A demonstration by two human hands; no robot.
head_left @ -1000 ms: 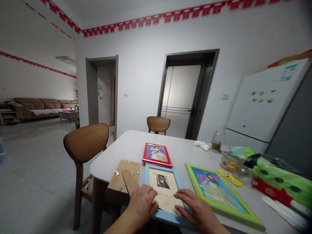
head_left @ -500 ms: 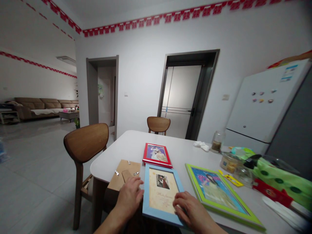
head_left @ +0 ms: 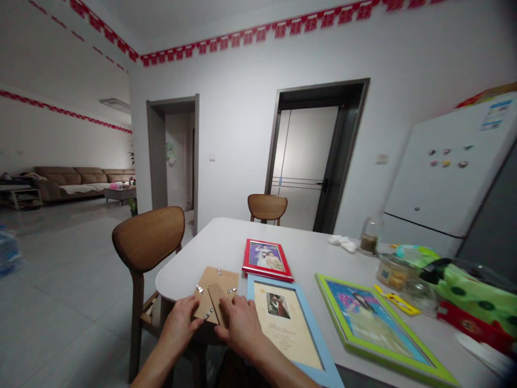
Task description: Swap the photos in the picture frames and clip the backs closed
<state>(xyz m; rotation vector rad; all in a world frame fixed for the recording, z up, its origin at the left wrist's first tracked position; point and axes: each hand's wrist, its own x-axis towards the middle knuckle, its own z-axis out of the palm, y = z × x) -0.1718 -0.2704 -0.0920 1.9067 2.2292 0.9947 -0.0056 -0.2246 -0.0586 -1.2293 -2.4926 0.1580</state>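
A brown picture-frame backing board lies by the table's near left edge, with small metal clips and a stand flap on its face. My left hand grips its lower left edge between thumb and fingers. On the board's right side, my right hand is closed with its fingertips bent over the edge near the flap. Partly under my right forearm, a light-blue picture frame lies flat with a cream print and small photo in it. A red picture frame touches its far end.
A green picture frame lies to the right. Beyond it are a yellow cutter, jars, a red box and a crumpled tissue. A wooden chair stands at the table's left.
My right hand has left the blue frame and moved left to the backing board. My left hand has shifted to the board's left edge. The view has turned slightly.
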